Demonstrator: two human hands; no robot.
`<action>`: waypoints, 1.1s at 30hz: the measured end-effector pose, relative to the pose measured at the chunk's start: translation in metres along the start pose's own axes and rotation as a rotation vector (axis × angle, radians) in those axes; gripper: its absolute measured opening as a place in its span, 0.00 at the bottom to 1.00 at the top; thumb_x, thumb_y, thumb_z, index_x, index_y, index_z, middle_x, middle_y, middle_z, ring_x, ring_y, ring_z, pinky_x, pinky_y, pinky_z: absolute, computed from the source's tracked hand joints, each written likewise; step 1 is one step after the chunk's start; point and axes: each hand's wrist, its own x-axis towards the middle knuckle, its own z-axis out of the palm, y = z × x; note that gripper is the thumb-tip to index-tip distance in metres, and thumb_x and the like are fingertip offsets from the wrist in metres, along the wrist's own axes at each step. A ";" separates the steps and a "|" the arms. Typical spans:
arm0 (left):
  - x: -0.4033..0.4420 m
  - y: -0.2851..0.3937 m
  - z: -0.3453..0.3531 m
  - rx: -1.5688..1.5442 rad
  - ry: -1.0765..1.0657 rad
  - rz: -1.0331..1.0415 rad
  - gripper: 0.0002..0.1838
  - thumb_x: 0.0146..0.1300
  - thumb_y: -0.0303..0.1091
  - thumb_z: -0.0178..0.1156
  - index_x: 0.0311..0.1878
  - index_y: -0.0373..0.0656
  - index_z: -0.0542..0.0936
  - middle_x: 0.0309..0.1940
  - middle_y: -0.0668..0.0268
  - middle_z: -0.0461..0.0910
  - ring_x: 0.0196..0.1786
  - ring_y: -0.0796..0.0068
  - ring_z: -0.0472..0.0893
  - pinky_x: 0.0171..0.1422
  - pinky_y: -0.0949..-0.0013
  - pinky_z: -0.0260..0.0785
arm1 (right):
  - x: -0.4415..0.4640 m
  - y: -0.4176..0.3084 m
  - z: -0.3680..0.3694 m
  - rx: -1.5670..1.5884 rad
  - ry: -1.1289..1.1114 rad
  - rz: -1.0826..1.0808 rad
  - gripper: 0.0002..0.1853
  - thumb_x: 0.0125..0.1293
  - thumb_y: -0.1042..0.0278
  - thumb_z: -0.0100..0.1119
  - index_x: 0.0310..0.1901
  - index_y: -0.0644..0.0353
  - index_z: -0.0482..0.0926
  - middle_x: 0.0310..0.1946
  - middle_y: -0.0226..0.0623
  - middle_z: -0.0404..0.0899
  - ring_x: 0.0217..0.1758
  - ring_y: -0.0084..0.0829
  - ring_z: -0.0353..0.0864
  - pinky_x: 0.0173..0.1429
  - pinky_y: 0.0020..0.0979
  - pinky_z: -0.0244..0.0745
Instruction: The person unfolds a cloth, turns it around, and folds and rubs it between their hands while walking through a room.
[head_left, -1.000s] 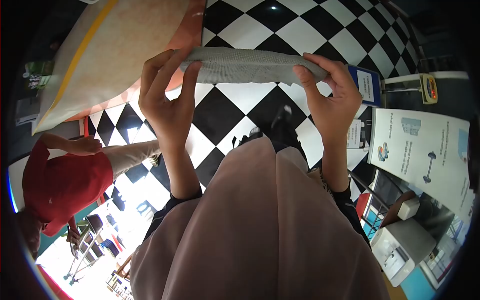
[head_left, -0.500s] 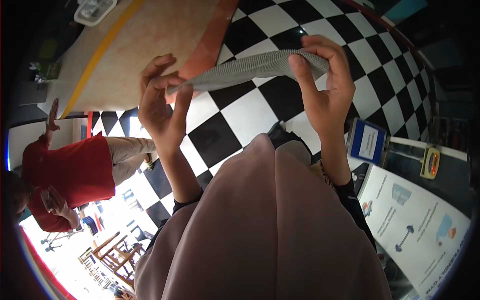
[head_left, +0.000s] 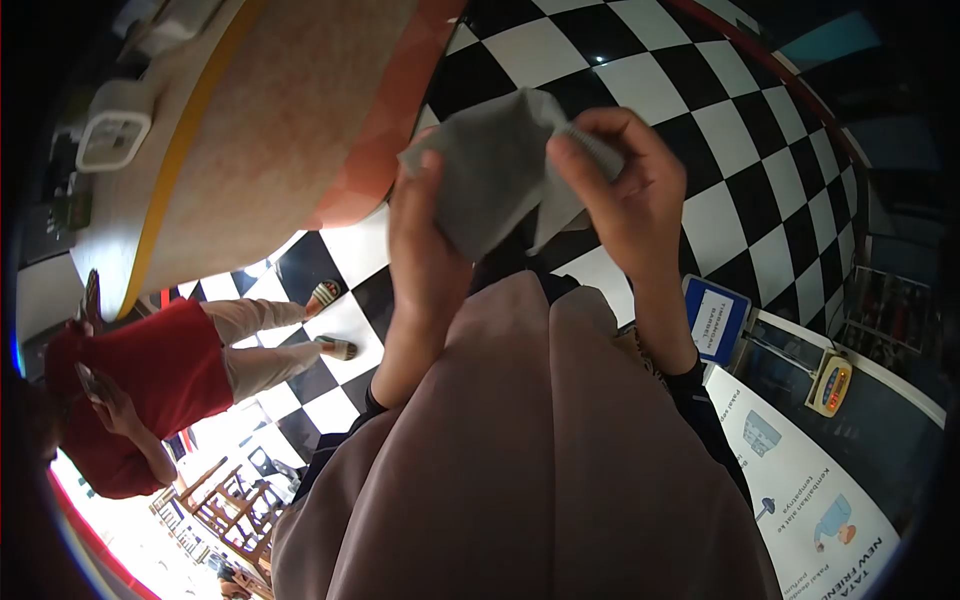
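Note:
A grey cloth (head_left: 490, 175) hangs bunched between my two hands, high in the view and above the checkered floor. My left hand (head_left: 425, 220) pinches its left edge, thumb in front and the other fingers mostly hidden behind. At the cloth's upper right corner, my right hand (head_left: 635, 185) holds a folded part between thumb and fingers. The cloth's lower edge droops to a point between the hands, and part of it is blurred.
A person in a red shirt (head_left: 150, 390) stands at the left, holding a phone. A curved counter (head_left: 270, 130) with a white container (head_left: 115, 135) is at the upper left. A scale (head_left: 715, 320) and a printed poster (head_left: 790, 480) are at the right.
The cloth was stretched into a long strip and is now bunched. My left hand has moved right, closer to my right hand. The view has shifted, and the person's legs show more.

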 end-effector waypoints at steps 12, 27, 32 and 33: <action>0.183 -0.014 0.066 0.276 -0.652 0.210 0.30 0.70 0.39 0.36 0.69 0.31 0.43 0.70 0.54 0.43 0.72 0.62 0.46 0.72 0.66 0.37 | 0.168 0.016 -0.032 -0.100 -0.016 -0.075 0.09 0.56 0.75 0.62 0.39 0.65 0.76 0.33 0.33 0.79 0.35 0.20 0.78 0.39 0.20 0.73; 0.362 -0.014 0.132 0.507 -0.495 -0.092 0.35 0.67 0.49 0.42 0.67 0.29 0.50 0.66 0.54 0.55 0.68 0.65 0.56 0.70 0.66 0.46 | 0.358 0.074 -0.082 -0.037 0.324 -0.149 0.08 0.57 0.73 0.62 0.37 0.65 0.77 0.30 0.31 0.79 0.33 0.17 0.76 0.36 0.17 0.71; 0.445 -0.048 0.174 0.036 -0.540 -0.304 0.32 0.68 0.49 0.37 0.68 0.35 0.52 0.67 0.54 0.53 0.69 0.61 0.55 0.71 0.61 0.47 | 0.434 0.093 -0.157 0.082 0.566 -0.202 0.11 0.60 0.71 0.60 0.42 0.66 0.75 0.34 0.32 0.78 0.36 0.17 0.75 0.39 0.18 0.70; 0.462 -0.055 0.188 -0.243 -0.474 -0.413 0.30 0.70 0.47 0.35 0.68 0.37 0.52 0.67 0.55 0.54 0.69 0.60 0.55 0.71 0.60 0.48 | 0.451 0.096 -0.174 0.135 0.587 -0.263 0.11 0.60 0.71 0.60 0.42 0.66 0.74 0.34 0.32 0.78 0.35 0.16 0.75 0.37 0.18 0.70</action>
